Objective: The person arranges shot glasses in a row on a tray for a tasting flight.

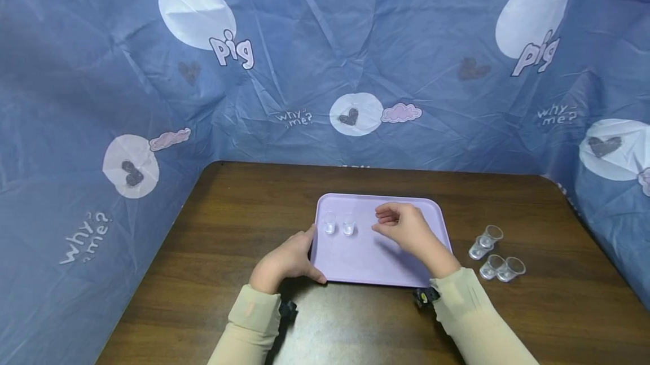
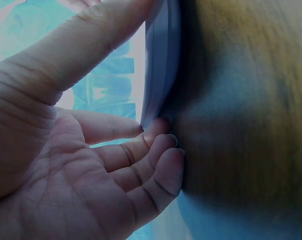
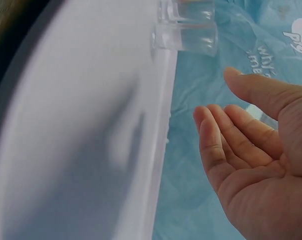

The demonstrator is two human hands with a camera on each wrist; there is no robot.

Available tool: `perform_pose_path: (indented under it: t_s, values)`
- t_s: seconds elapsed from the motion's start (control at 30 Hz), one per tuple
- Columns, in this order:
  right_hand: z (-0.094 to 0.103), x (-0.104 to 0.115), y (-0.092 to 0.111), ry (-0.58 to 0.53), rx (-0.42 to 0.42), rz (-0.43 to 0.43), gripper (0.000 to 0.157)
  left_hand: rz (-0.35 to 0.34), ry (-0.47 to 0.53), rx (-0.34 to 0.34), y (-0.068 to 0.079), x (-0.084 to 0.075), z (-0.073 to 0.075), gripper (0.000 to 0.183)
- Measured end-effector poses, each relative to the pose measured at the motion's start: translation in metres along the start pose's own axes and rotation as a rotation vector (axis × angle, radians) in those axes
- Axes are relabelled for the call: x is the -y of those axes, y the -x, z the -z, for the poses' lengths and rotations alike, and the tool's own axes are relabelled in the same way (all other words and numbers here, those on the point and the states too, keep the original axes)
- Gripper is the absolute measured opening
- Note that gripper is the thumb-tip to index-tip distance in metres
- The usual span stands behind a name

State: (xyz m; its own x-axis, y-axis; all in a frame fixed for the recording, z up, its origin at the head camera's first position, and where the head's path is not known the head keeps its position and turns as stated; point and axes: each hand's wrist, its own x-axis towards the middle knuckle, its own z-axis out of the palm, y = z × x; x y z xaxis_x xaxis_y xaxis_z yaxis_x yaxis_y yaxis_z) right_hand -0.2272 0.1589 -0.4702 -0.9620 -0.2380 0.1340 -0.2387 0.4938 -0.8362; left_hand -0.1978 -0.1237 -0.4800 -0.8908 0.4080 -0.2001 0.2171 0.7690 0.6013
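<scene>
A lilac rectangular tray (image 1: 376, 266) lies on the table, with two small clear cups, a left cup (image 1: 329, 226) and a right cup (image 1: 348, 227), standing side by side toward its left part. My left hand (image 1: 286, 258) is spread along the tray's near left corner. Its thumb and fingertips touch the rim (image 2: 163, 60), and the other fingers rest loosely against the table. Above the tray, right of the cups, hovers my right hand (image 1: 403, 229); nothing is between its loosely bent fingers (image 3: 241, 135). Both cups (image 3: 188, 37) also show in the right wrist view.
To the right of the tray, several more clear cups stand in two close groups, a farther group (image 1: 486, 242) and a nearer group (image 1: 501, 268). The brown wooden table (image 1: 254, 196) is bordered by a blue printed cloth (image 1: 284, 71) behind and at both sides.
</scene>
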Motion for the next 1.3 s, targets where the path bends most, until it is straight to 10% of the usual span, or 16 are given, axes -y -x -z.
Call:
perform_pose_path:
  t_s: [1.3]
  values:
    - [0.093, -0.015, 0.060, 0.075, -0.217, 0.001, 0.036, 0.002, 0.011, -0.011, 0.001, -0.003, 0.000, 0.126]
